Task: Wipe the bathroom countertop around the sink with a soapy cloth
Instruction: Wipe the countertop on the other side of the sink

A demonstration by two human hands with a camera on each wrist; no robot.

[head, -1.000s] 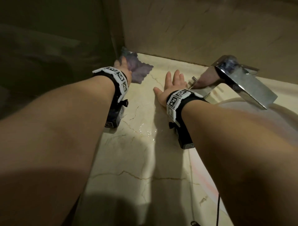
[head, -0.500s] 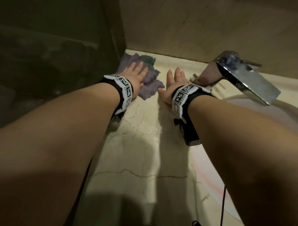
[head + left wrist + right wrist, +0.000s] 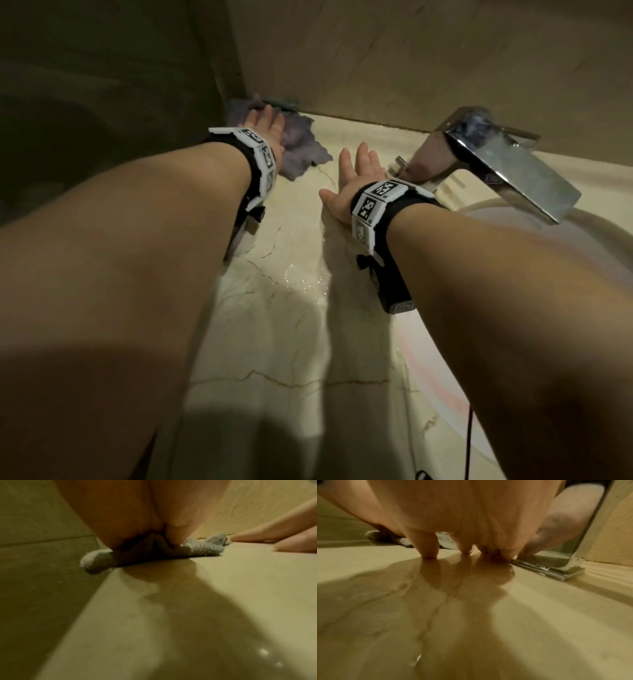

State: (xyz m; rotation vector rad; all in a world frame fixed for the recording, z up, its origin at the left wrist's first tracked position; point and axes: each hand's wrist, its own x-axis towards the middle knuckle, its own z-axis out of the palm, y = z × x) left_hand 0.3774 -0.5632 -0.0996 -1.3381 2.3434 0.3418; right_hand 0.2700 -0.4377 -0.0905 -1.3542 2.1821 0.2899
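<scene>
Left hand [image 3: 265, 127] presses flat on the purple cloth [image 3: 301, 147] in the countertop [image 3: 274, 342] corner. Only the right wrist view shows the right hand [image 3: 471, 520] fingertips [image 3: 429, 551] resting, fingers straight, on wet marble beside the faucet [image 3: 565, 566].

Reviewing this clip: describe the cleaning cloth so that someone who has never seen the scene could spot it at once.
Start at the chrome faucet by the basin and follow the pale marble countertop to its far left corner, where the two walls meet. There the left hand presses flat on a crumpled cloth. It is the only soft, purplish-grey fuzzy thing on the smooth, wet stone.
</scene>
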